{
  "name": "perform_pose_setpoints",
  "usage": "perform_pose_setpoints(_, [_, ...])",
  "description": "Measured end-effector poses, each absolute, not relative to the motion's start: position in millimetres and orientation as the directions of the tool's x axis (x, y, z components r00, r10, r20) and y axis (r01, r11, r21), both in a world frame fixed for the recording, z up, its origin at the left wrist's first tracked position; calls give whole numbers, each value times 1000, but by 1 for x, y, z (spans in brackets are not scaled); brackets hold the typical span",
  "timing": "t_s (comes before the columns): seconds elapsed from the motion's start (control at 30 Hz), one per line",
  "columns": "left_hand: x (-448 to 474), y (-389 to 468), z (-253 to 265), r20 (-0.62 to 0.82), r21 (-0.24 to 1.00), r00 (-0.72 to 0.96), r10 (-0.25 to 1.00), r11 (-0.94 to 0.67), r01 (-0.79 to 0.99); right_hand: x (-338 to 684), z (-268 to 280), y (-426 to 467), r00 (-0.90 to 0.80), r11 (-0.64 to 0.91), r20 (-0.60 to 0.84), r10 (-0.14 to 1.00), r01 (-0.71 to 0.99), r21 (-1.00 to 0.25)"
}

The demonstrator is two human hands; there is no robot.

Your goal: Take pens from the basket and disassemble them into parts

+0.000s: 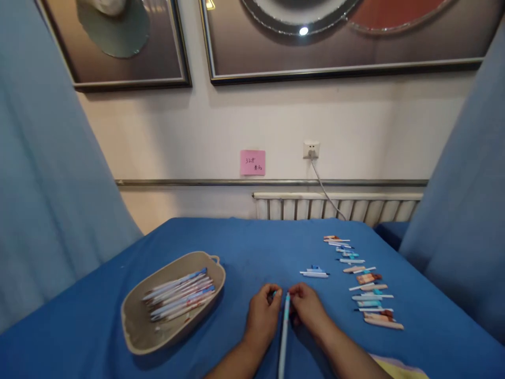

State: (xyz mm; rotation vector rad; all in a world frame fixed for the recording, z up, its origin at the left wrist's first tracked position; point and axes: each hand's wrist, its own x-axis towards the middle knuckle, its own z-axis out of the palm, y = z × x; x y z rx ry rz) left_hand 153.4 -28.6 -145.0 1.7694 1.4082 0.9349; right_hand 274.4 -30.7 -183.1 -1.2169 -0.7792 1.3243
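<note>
The work stood partway, judging by how the pens lay, though which way it ran could not be told for certain. Between the two hands a pale-blue pen (283,337) pointed from the centre of the clock down towards six. The right hand (310,305) had its fingertips drawn together at the far end of that pen and appeared to pinch it. The left hand (263,313) lay just beside it, curled, with a small dark bit (273,295) showing by its thumb; whether that was firmly gripped could not be told. At about nine o'clock, the beige tray (136,345) held a bundle of pens (181,296) that looked whole, one batch seemingly at one stage. From between one and two o'clock round to just past three, a line of loose pen parts (372,297) ran along the blue cloth (252,242), seemingly from pens already in pieces. A separate little cluster of parts (314,272) lay at two o'clock, nearer the hands. The pen between the hands seemed the one in work, its step not yet finished.
</note>
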Motion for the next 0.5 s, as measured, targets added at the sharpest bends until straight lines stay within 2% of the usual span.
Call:
perform_pose_setpoints(0.1, [160, -27, -155, 127, 869, 170, 977, -192, 455, 284, -183, -21, 287, -153, -224, 932, -250, -956])
perform_pose_setpoints(0.2, [160, -21, -152, 85, 928, 187, 979, -146, 342, 291, -175, -18, 289, -117, -196, 937, -270, -956])
perform_pose_setpoints(0.3, [157, -17, -147, 94, 942, 260, 961, -170, 288, 292, -164, -24, 156, -99, -161, 975, -348, -932])
perform_pose_setpoints(0.4, [153, -20, -143, 170, 883, 338, 926, -295, 364, 289, -156, -32, 9, -103, -116, 993, -398, -912])
perform_pose_setpoints(0.5, [150, -23, -141, 233, 816, 403, 885, -403, 415, 285, -153, -36, -21, -71, -68, 997, -361, -930])
